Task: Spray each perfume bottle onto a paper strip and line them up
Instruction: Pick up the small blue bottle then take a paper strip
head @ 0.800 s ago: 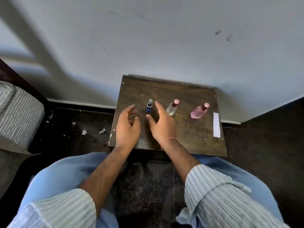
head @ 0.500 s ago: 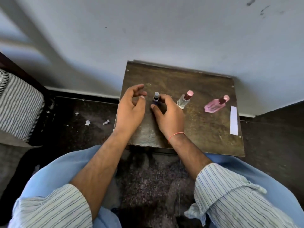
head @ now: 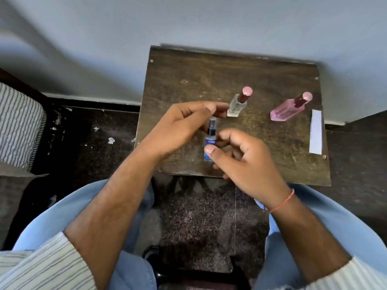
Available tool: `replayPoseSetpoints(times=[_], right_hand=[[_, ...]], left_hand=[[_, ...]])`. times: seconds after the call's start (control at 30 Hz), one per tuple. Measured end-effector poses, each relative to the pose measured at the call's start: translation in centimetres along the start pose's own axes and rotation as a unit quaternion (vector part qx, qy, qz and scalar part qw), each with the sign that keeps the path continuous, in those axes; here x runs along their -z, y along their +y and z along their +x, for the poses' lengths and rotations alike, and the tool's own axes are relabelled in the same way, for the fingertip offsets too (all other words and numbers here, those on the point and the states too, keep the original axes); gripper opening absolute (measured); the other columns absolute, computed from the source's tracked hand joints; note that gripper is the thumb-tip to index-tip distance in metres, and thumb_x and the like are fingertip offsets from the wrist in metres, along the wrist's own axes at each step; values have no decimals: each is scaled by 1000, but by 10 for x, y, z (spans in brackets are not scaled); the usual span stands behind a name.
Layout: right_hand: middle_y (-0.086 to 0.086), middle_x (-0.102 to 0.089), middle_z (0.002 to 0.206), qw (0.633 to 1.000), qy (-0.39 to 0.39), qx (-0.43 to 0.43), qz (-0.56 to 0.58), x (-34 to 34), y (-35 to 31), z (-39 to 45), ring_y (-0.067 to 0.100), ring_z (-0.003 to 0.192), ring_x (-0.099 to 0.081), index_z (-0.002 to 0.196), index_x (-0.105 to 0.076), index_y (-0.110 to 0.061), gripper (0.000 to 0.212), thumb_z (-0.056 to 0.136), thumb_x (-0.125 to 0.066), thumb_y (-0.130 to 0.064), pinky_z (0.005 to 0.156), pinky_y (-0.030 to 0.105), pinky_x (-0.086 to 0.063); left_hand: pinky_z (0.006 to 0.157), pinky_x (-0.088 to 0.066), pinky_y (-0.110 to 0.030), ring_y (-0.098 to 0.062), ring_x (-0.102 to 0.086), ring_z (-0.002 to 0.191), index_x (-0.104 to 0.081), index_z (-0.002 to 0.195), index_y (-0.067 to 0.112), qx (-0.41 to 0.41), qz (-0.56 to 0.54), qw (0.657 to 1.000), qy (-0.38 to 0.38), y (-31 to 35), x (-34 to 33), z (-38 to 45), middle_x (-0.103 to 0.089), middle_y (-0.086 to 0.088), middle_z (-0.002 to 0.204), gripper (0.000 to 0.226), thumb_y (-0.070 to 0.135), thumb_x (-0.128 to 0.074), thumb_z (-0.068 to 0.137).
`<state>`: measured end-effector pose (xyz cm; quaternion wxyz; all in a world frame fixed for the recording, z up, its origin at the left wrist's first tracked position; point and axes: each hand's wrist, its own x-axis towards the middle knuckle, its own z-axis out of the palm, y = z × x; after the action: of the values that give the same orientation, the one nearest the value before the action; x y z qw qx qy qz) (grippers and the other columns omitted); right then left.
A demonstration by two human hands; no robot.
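My right hand (head: 245, 162) grips a small blue perfume bottle (head: 210, 143) by its body, lifted above the near edge of the small wooden table (head: 188, 80). My left hand (head: 180, 126) pinches at the bottle's dark cap (head: 212, 124) with thumb and fingers. A clear bottle with a dark red cap (head: 237, 104) stands at the table's middle. A pink bottle with a red cap (head: 290, 109) stands further right. One white paper strip (head: 315, 131) lies along the right edge.
The table stands against a pale wall (head: 188, 24). Dark floor (head: 94, 130) with paper scraps lies to the left, beside a striped cushion (head: 18, 124). My knees in light blue trousers (head: 62, 214) sit under the near edge.
My right hand has lifted the blue bottle off the table and drawn it nearer. My left hand has closed its fingertips onto the cap. The view has shifted closer.
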<state>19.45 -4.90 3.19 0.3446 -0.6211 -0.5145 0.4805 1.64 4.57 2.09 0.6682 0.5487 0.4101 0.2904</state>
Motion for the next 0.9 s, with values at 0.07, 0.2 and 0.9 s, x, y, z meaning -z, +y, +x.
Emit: replayPoseSetpoints(times=[0.07,0.2,0.9], right_hand=[[-8,-79,95,1000,-23,5,16,6,2,12,46,81,-72,102,-75,-46,10,93,-77,-45,64,59,-61],[0,-80,97,997,-47,-30,57,19,12,23,30,73,-76,110,-76,-27,10,102,-78,-21,55,39,-63],[-5,-78,81,991,-38,-39,124,37,27,23,11,65,-70,113,-79,-22,21,97,-81,-9,66,32,-67]], left_hand=[[69,-52,-16,-10,-76,101,-81,130,24,17,-28,999,-12,2,3,3,-82,1,129,42,43,-46,116],[65,-48,-26,-19,-68,98,-83,126,20,31,-71,997,-29,-1,9,9,-80,-9,131,53,51,-42,114],[71,-53,-6,3,-78,93,-84,116,12,-15,-73,997,-16,-14,-13,15,-87,3,109,18,7,-71,106]])
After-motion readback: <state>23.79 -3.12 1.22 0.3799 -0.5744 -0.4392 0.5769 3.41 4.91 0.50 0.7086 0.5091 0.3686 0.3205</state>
